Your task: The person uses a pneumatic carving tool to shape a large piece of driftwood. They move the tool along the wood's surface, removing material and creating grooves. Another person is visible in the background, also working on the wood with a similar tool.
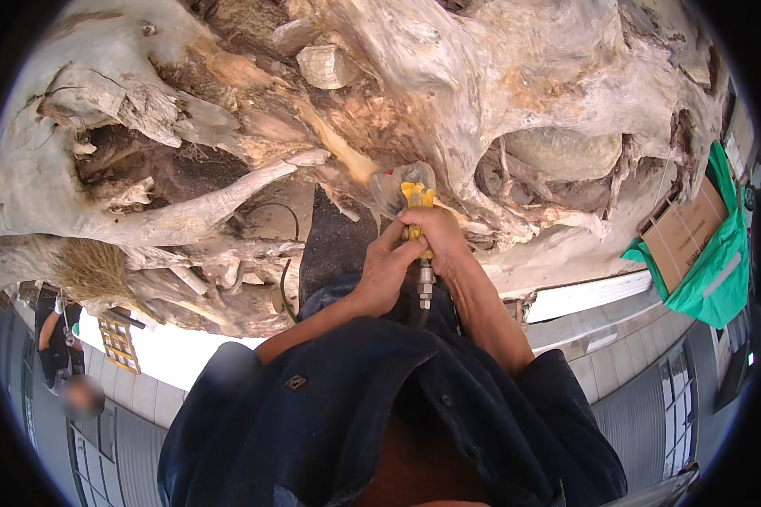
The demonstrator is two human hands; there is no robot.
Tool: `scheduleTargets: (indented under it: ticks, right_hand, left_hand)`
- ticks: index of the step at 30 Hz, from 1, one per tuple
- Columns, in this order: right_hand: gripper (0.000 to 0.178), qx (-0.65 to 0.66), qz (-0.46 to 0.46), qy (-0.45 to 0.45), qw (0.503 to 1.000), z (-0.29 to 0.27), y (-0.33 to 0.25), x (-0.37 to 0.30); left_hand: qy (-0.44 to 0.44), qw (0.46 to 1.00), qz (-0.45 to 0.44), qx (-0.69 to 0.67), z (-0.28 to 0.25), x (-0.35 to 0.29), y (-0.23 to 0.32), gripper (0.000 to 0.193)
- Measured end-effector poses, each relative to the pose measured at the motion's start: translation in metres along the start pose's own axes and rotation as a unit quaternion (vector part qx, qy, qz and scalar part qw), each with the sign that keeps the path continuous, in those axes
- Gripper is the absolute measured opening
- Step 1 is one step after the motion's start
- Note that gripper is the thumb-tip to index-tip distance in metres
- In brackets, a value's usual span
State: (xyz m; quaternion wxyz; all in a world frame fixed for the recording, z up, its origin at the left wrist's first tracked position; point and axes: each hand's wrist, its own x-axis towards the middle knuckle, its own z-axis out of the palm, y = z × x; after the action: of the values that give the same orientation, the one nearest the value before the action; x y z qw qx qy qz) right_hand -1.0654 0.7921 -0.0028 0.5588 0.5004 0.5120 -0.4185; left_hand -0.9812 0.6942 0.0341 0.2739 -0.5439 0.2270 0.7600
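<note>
A yellow air grinder (417, 196) points away from me in the middle of the view. Its blurred, see-through round head (386, 188) is against or just over a root of the big pale driftwood stump (550, 76); contact cannot be made out. My right hand (441, 237) wraps the grinder's body from the right. From the left, my left hand (386, 269) closes round its lower part, fingers meeting the right hand's. Below them a metal hose coupling (424, 285) joins a dark hose that runs down toward my jacket.
Loose wood chunks (325, 67) lie among the roots. A dry twig broom (93, 269) rests at the left. Far right are a green bag (719, 287) and a cardboard box (685, 232). Another person (59, 342) is at the lower left, by a yellow rack (118, 343).
</note>
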Motion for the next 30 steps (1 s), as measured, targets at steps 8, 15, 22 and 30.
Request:
scheduleTargets:
  ticks: [8,15,22,30]
  right_hand:
    - [0.017,0.009,-0.031,-0.023,0.999,0.007,-0.004,-0.001]
    - [0.025,0.023,0.0,-0.021,1.0,-0.008,0.004,0.002]
    - [0.017,0.053,-0.002,-0.041,0.998,-0.001,0.004,0.005]
    - [0.018,0.032,0.013,-0.047,0.998,0.002,-0.005,-0.004]
  left_hand:
    - [0.0,0.999,0.048,-0.006,0.003,-0.002,0.004,0.037]
    - [-0.022,0.999,-0.013,-0.036,0.002,0.004,-0.006,0.037]
    - [0.011,1.0,0.01,-0.008,0.006,-0.005,0.007,0.041]
    - [0.049,0.998,0.042,-0.021,0.011,-0.012,0.004,0.072]
